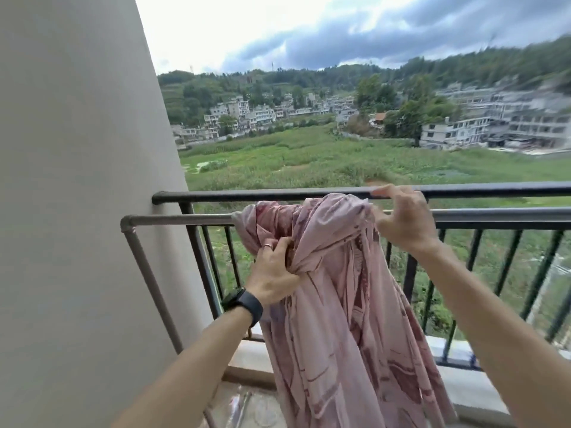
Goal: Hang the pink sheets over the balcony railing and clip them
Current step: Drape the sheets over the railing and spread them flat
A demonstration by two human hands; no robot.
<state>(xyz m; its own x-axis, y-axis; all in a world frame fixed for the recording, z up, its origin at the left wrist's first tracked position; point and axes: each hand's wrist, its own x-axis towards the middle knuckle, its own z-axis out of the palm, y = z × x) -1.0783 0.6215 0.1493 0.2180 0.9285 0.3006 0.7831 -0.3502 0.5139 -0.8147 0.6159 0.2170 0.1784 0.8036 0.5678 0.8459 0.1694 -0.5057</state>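
A pink patterned sheet [340, 304] hangs bunched over the grey inner rail [179, 220], its long tail falling toward the balcony floor. My left hand [273, 273], with a ring and a black watch on the wrist, grips a gathered fold of the sheet just below the rail. My right hand [401, 217] holds the top of the bundle at rail height, fingers curled over the cloth near the dark outer balcony railing [247, 194]. No clips are visible.
A pale wall [77, 180] stands close on the left, where both rails end. Dark vertical bars [506, 273] run under the railing above a low concrete curb [463, 393]. Beyond lie a green field and houses far below.
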